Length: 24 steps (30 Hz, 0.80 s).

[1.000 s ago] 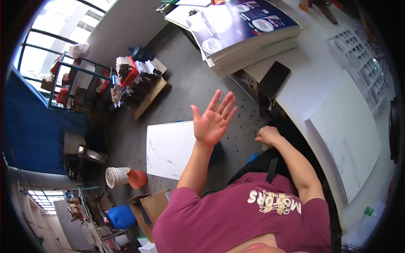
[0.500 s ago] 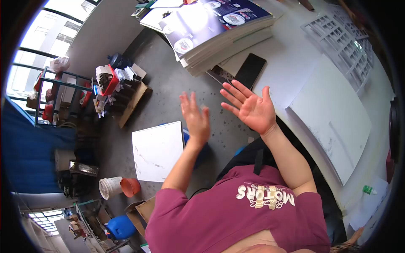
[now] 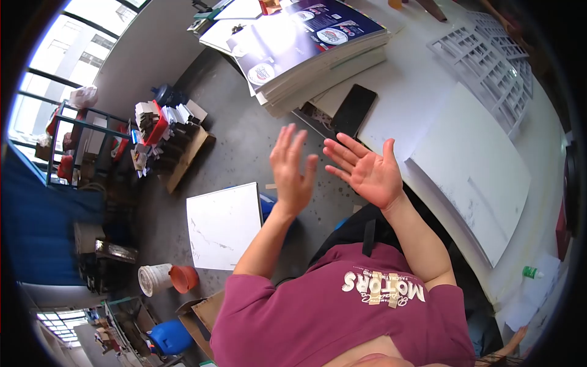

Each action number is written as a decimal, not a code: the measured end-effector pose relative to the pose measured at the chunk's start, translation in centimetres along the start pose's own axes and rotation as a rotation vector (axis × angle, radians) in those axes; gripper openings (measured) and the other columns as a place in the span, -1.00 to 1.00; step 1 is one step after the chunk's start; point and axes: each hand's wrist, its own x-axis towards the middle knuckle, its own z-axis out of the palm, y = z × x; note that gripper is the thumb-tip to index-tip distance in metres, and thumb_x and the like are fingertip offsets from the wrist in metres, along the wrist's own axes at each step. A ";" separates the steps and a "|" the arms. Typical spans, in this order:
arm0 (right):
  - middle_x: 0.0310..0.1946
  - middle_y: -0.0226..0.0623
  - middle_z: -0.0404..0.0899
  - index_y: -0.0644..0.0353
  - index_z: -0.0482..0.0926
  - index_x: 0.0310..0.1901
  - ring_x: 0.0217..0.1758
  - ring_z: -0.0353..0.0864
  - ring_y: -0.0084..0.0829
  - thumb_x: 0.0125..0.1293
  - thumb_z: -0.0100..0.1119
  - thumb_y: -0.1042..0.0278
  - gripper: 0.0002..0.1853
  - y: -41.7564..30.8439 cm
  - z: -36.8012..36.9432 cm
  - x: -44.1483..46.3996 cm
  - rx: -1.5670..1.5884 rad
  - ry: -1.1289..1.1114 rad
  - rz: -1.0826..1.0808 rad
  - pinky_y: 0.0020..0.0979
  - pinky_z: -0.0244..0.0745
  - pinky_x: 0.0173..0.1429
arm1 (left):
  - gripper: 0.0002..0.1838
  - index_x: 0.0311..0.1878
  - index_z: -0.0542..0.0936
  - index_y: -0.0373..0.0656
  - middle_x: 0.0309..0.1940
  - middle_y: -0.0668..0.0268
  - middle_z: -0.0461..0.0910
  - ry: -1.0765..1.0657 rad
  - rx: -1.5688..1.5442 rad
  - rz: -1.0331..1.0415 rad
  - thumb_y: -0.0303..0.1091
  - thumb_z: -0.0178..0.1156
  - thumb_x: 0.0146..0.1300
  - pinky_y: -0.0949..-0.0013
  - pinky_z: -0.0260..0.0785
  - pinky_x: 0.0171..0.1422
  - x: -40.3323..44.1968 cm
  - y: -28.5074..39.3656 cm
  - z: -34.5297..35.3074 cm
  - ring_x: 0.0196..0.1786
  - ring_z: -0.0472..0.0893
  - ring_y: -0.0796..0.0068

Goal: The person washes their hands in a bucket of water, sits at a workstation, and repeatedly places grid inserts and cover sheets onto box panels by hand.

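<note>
My left hand (image 3: pixel 293 168) is raised in the middle of the view, fingers upright and thumb apart, holding nothing. To its right, my right hand (image 3: pixel 374 177) is turned palm up with its fingers spread; it too is bare. A gap separates the two hands. Just beyond my right fingertips, a black smartphone (image 3: pixel 354 109) lies at the table's edge, beside a dark flat item (image 3: pixel 315 122) that I cannot identify. Behind these rises a thick stack of glossy printed sheets (image 3: pixel 287 52). White sheets or boards (image 3: pixel 474 177) lie on the table right of my right hand.
White grid-like pieces (image 3: pixel 489 76) sit farther back on the white table (image 3: pixel 409 79). A green-labelled bottle (image 3: pixel 532 272) is at right. Left of me are a white square board (image 3: pixel 223 226), buckets (image 3: pixel 156 279), a wooden pallet (image 3: pixel 188 160) and a metal rack (image 3: pixel 76 131).
My left hand has moved right, closer to my right hand. My right hand stays palm up, almost in place. The surroundings have shifted slightly with the camera.
</note>
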 end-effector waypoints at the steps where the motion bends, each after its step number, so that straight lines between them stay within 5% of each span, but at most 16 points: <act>1: 0.54 0.01 0.06 0.29 0.03 0.53 0.62 0.00 -0.10 0.29 -0.67 -0.63 0.12 0.4 -0.1 0.0 0.012 0.016 0.029 -0.06 -0.07 0.61 | -0.45 0.39 0.40 -0.10 0.46 0.02 0.27 -0.079 0.002 0.058 -0.11 0.15 0.41 -0.06 -0.07 0.55 0.5 1.4 -0.1 0.53 0.17 -0.04; 5: 0.53 -0.01 0.09 0.30 -0.02 0.54 0.60 0.06 -0.14 0.28 -0.68 -0.64 0.13 1.9 -2.5 -0.1 0.176 -0.125 0.032 -0.10 0.02 0.59 | -0.30 0.47 0.36 0.04 0.56 0.21 0.14 -0.438 0.181 0.433 0.27 -0.11 0.42 -0.16 -0.32 0.63 1.4 3.4 1.4 0.63 -0.04 0.07; 6: 0.53 -0.01 0.09 0.31 -0.04 0.54 0.60 0.06 -0.15 0.29 -0.67 -0.63 0.13 2.1 -3.4 -0.1 0.190 -0.118 0.008 -0.10 0.02 0.59 | -0.34 0.47 0.36 0.07 0.56 0.25 0.14 -0.522 0.128 0.442 0.24 -0.17 0.46 -0.19 -0.36 0.63 0.8 1.8 2.7 0.63 -0.02 0.10; 7: 0.55 0.00 0.02 0.36 -0.10 0.54 0.62 0.00 -0.13 0.29 -0.63 -0.64 0.15 1.7 -5.7 0.1 0.294 -0.271 0.069 -0.06 -0.03 0.61 | -0.34 0.48 0.34 0.05 0.56 0.22 0.14 -0.593 0.222 0.159 0.21 -0.19 0.48 -0.18 -0.36 0.63 1.1 -0.6 3.6 0.63 -0.01 0.10; 8: 0.56 0.05 -0.05 0.41 -0.13 0.53 0.64 -0.08 -0.10 0.28 -0.60 -0.64 0.17 0.9 -1.7 -1.1 0.027 0.078 0.027 0.00 -0.11 0.62 | -0.34 0.49 0.32 0.00 0.55 0.19 0.15 -0.593 0.355 0.026 0.19 -0.19 0.50 -0.13 -0.30 0.63 1.0 -3.2 3.5 0.62 0.02 0.11; 10: 0.57 0.10 -0.13 0.43 -0.16 0.53 0.65 -0.16 -0.06 0.29 -0.62 -0.64 0.17 0.0 0.9 -2.5 0.034 0.002 -0.040 0.04 -0.17 0.64 | -0.33 0.51 0.27 -0.11 0.54 0.14 0.17 -0.543 0.665 -0.090 0.15 -0.20 0.53 -0.01 -0.13 0.63 1.2 -7.5 3.2 0.60 0.08 0.14; 12: 0.57 0.13 -0.15 0.43 -0.19 0.52 0.65 -0.16 -0.04 0.31 -0.65 -0.61 0.15 -0.6 1.0 -3.2 0.034 0.020 -0.113 0.03 -0.17 0.64 | -0.24 0.52 0.20 -0.24 0.58 0.12 0.06 -0.471 -0.719 -0.642 0.21 -0.30 0.54 0.01 -0.26 0.65 0.9 -7.4 3.2 0.62 0.02 0.19; 13: 0.57 0.13 -0.14 0.43 -0.19 0.52 0.65 -0.17 -0.04 0.31 -0.66 -0.60 0.14 -1.0 0.7 -3.2 0.041 0.040 -0.133 0.03 -0.16 0.64 | -0.16 0.53 0.13 -0.29 0.59 0.06 0.00 -0.487 -1.193 -0.678 0.28 -0.34 0.52 0.07 -0.24 0.66 1.5 -3.8 2.4 0.63 -0.01 0.22; 16: 0.53 0.09 0.03 0.37 -0.09 0.53 0.60 0.02 -0.07 0.38 -0.58 -0.53 0.05 -2.2 1.3 -2.8 -0.021 0.090 -0.217 -0.02 -0.08 0.62 | -0.07 0.54 0.07 -0.33 0.58 0.02 -0.02 -0.366 -2.143 -0.936 0.37 -0.41 0.46 0.07 -0.24 0.68 2.2 1.6 1.7 0.64 -0.06 0.19; 18: 0.50 0.03 0.14 0.33 0.01 0.52 0.57 0.13 -0.12 0.43 -0.52 -0.48 -0.02 -2.8 1.5 -3.3 -0.203 0.140 -0.330 -0.08 0.03 0.59 | -0.05 0.53 0.07 -0.33 0.57 -0.01 -0.01 -0.327 -2.225 -0.939 0.39 -0.43 0.45 0.05 -0.25 0.69 2.3 2.8 1.5 0.64 -0.05 0.16; 20: 0.32 -0.22 0.45 0.25 0.37 0.37 0.41 0.38 -0.33 0.56 -0.18 -0.18 -0.34 -4.0 1.4 -3.6 -0.884 0.298 -0.599 -0.28 0.28 0.37 | -0.03 0.53 0.08 -0.34 0.56 -0.03 0.00 -0.345 -2.266 -0.915 0.40 -0.45 0.44 0.04 -0.26 0.69 2.6 3.6 1.8 0.63 -0.05 0.13; 22: 0.23 -0.26 0.53 0.19 0.53 0.23 0.32 0.46 -0.32 0.47 0.14 0.16 -0.59 -5.5 2.2 -4.0 -1.535 0.392 -0.743 -0.31 0.33 0.32 | -0.02 0.53 0.08 -0.35 0.56 -0.04 0.02 -0.414 -2.264 -0.886 0.42 -0.46 0.42 0.03 -0.29 0.70 2.6 4.4 2.1 0.63 -0.04 0.10; 24: 0.15 -0.23 0.57 0.16 0.60 0.11 0.27 0.50 -0.27 0.24 0.35 0.38 -0.62 -5.8 3.5 -3.6 -1.762 0.307 -0.883 -0.32 0.38 0.28 | 0.02 0.52 0.09 -0.35 0.55 -0.04 0.05 -0.504 -2.251 -0.882 0.46 -0.48 0.40 0.04 -0.23 0.68 2.8 4.9 2.7 0.61 0.03 0.11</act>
